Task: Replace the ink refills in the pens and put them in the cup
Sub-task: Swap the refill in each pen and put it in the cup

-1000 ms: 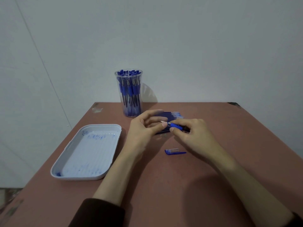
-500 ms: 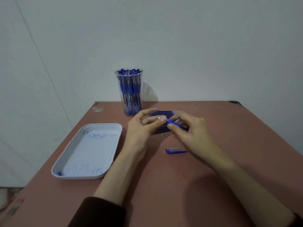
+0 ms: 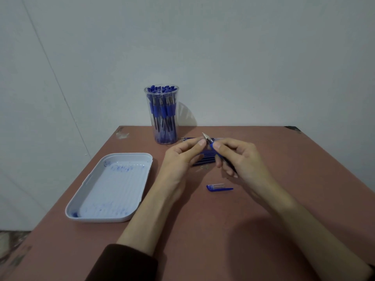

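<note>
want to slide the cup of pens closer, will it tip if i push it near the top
Probably: the cup is tall and narrow, so a high push may topple it. Packed with pens, it likely feels heavy for its size; a low push should slide it.

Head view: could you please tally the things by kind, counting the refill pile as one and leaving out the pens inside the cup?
Tray: 1
Cup: 1
Pen cap: 1
Pen, held: 1
Refill pile: 1
Total: 5

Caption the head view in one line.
The right hand holds a blue pen, the left hand pinches near its tip; cap lies on the table.
</note>
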